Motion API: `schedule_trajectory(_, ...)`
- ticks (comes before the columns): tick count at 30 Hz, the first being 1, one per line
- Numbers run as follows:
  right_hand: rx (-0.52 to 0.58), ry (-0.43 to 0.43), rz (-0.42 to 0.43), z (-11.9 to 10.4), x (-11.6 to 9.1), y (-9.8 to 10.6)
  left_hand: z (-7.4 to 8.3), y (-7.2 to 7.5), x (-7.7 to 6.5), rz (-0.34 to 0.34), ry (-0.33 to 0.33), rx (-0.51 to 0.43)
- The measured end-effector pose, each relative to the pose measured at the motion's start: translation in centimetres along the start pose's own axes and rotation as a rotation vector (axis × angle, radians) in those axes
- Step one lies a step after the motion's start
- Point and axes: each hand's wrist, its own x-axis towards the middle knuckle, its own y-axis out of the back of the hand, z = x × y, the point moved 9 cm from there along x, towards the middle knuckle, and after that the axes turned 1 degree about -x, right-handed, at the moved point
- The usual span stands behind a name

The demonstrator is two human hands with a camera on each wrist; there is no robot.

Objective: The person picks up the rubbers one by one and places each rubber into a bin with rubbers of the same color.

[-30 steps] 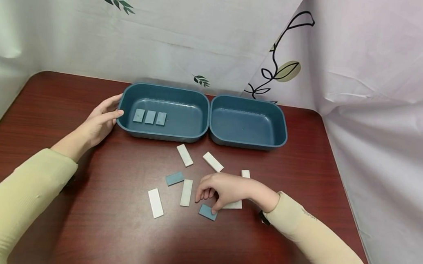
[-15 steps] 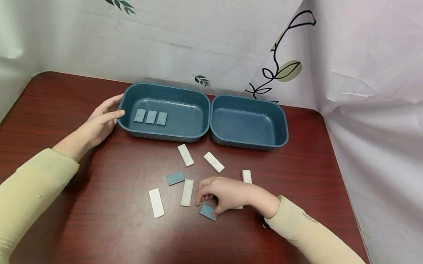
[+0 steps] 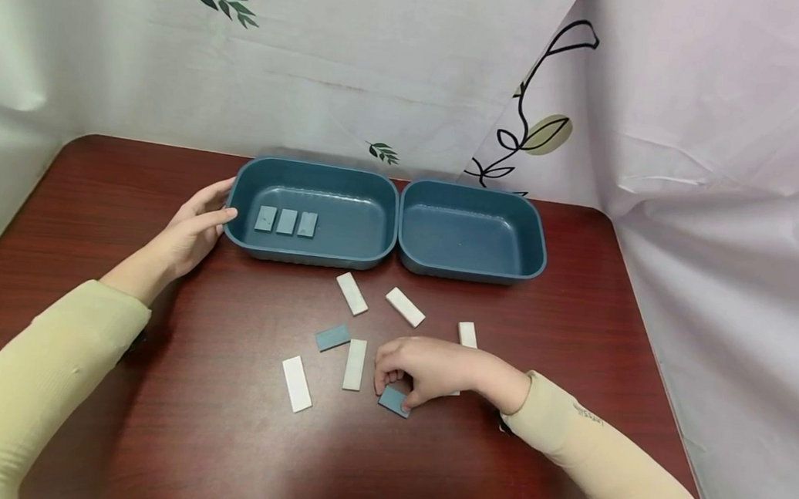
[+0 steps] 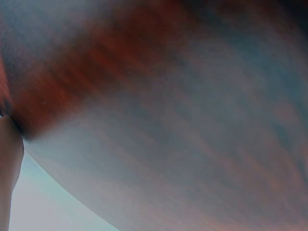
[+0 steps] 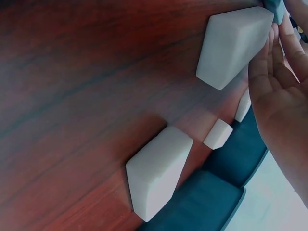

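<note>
The right hand pinches a blue block between thumb and fingertip, nearer the tabletop's right edge than its left. White blocks lie scattered around it, and past one of them sits a second blue block. Farther back, the left hand grips the left end of the left bin, which holds three small blue blocks; the right bin stands beside it along the far edge, before a leaf-printed curtain.
</note>
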Motion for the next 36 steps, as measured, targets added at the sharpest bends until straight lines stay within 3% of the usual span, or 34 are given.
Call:
schedule_trajectory(18, 0.082, -0.018, -0.001, 0.4, 0.0, 0.6, -0.1, 0.0, -0.2, -0.006, 0.005, -0.019)
schedule_trajectory(36, 0.027, -0.008, 0.088, 0.4, 0.7, 4.6, 0.0, 0.0, -0.1, -0.002, 0.003, -0.004)
